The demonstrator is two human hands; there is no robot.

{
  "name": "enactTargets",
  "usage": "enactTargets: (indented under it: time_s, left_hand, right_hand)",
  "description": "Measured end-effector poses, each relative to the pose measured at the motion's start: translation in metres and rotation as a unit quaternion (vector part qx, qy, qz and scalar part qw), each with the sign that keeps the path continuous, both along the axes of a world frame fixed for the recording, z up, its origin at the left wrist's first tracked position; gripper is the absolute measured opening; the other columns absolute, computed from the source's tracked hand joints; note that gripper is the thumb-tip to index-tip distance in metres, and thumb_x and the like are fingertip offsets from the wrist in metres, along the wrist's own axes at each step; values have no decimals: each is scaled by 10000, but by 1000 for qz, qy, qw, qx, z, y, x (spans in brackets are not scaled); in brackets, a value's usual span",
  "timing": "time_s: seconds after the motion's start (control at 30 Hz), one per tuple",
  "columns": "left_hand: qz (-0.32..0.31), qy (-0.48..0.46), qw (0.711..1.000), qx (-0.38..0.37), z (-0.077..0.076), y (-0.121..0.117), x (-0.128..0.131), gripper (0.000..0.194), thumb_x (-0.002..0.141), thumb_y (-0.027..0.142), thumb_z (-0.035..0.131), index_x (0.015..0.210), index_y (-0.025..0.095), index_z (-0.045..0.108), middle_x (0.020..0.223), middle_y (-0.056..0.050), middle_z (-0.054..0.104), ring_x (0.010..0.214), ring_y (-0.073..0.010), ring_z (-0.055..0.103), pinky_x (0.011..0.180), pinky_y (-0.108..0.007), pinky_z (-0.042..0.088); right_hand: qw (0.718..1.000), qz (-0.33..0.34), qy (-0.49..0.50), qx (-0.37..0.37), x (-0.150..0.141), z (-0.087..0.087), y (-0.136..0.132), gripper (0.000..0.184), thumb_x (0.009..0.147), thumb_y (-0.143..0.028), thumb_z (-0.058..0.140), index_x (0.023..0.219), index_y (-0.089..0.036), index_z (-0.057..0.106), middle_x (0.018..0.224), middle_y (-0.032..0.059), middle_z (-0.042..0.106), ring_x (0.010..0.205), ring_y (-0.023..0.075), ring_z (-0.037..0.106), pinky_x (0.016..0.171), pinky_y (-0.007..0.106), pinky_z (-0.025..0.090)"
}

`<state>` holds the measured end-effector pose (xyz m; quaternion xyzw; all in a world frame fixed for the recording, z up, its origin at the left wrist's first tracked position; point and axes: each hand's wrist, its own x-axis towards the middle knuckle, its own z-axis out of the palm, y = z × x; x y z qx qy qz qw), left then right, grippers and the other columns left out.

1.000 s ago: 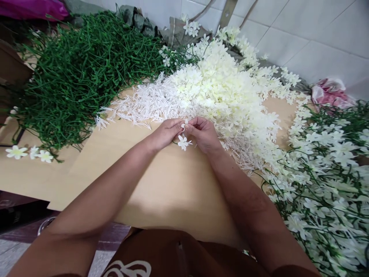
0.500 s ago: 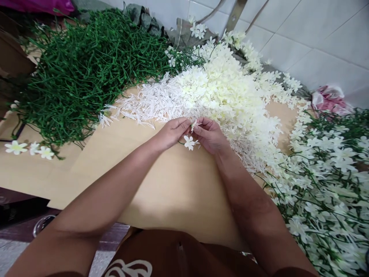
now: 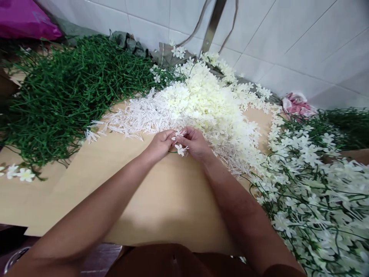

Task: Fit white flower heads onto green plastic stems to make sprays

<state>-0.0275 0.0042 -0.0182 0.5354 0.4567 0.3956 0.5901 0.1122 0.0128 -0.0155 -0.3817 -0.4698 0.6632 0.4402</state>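
Note:
My left hand point(image 3: 160, 145) is closed on the green stem of an artificial flower sprig, most of which its fingers hide. Two white blooms show on the sprig: a lower flower point(image 3: 181, 150) hangs just under my fingertips, and an upper flower point(image 3: 178, 135) sits between both hands. My right hand point(image 3: 196, 144) pinches at the upper flower with thumb and forefinger. Just beyond my hands lie a heap of white stamen pieces point(image 3: 144, 113) and a heap of loose cream-white blossoms point(image 3: 213, 96).
Green plastic stems point(image 3: 72, 84) are piled at the left. Finished-looking white flower sprigs point(image 3: 314, 200) heap up at the right. Brown board point(image 3: 150, 211) covers the table before me. A tiled wall point(image 3: 288, 46) and metal bar point(image 3: 213, 27) stand behind; a pink bag point(image 3: 29, 19) lies far left.
The camera view has shifted, showing more wall. The upper flower, earlier mostly covered by my fingers, now shows its petals spread with stamens sticking out. Both hands stay together.

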Motion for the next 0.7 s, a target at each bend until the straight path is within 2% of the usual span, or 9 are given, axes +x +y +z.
enactTargets:
  time_s: [0.17, 0.33, 0.4, 0.5, 0.57, 0.6, 0.63, 0.67, 0.7]
  left_hand:
    - [-14, 6, 1000, -6, -1, 1, -1, 243, 671, 307, 573, 546, 185, 403, 520, 47, 375, 476, -59, 308, 441, -184, 231]
    - [-26, -44, 999, -12, -3, 2, 3, 386, 715, 475, 623, 560, 188, 416, 487, 59, 365, 454, -57, 314, 444, -199, 252]
    - [-32, -75, 997, -9, -3, 3, 2, 447, 731, 570, 611, 581, 181, 451, 499, 54, 389, 449, -55, 312, 442, -207, 250]
    - [-23, -94, 995, -11, -2, 4, 0, 514, 798, 653, 505, 660, 160, 548, 567, 21, 476, 461, -63, 374, 447, -214, 282]
    - [-17, -88, 996, -16, -2, 4, -2, 509, 847, 624, 456, 699, 153, 581, 594, 11, 498, 475, -69, 413, 460, -213, 310]
    - [-22, -78, 997, -17, -2, 4, -2, 488, 867, 589, 448, 698, 152, 585, 592, 12, 495, 481, -70, 419, 468, -210, 318]
    - [-29, -62, 998, -14, -2, 5, -2, 459, 883, 546, 448, 691, 152, 585, 584, 16, 489, 486, -69, 418, 478, -207, 322]
    - [-38, -42, 998, -7, -2, 5, -2, 428, 891, 501, 454, 679, 153, 584, 575, 19, 487, 493, -69, 416, 487, -204, 322]
    - [-48, -20, 999, 3, -2, 5, -1, 396, 892, 459, 465, 667, 155, 582, 570, 20, 492, 505, -71, 421, 500, -201, 326]
  right_hand:
    - [999, 6, -49, 0, 4, -1, 1, 568, 423, -572, 866, 596, -194, 478, 495, -76, 565, 439, 51, 479, 482, 210, 403]
    - [994, -23, -100, 36, 6, 3, 4, 529, 480, -575, 850, 627, -193, 516, 535, -55, 584, 509, 84, 540, 519, 240, 450]
    - [986, -37, -145, 67, 18, 18, 1, 477, 495, -509, 871, 619, -186, 542, 540, -51, 578, 512, 79, 535, 491, 237, 445]
    - [971, -32, -189, 140, 55, 59, -13, 322, 544, -386, 877, 647, -192, 642, 592, -22, 629, 571, 82, 579, 511, 259, 490]
    - [956, -98, -183, 208, 87, 90, -28, 296, 619, -487, 780, 638, -206, 691, 716, 28, 697, 684, 91, 620, 545, 279, 494]
    - [953, -106, -200, 201, 102, 104, -36, 550, 797, -596, 442, 672, -137, 719, 856, 92, 708, 816, 97, 624, 603, 309, 397]
    - [952, -110, -211, 193, 115, 118, -43, 874, 815, -590, 58, 751, 9, 691, 929, 139, 669, 916, 128, 614, 633, 380, 317]
    - [951, -130, -223, 169, 124, 128, -48, 866, 849, -561, 55, 755, 12, 698, 910, 95, 665, 978, 217, 671, 599, 337, 349]
    - [954, -195, -220, 63, 129, 137, -51, 545, 811, -600, 449, 659, -148, 712, 873, 32, 730, 979, 211, 695, 536, 252, 407]
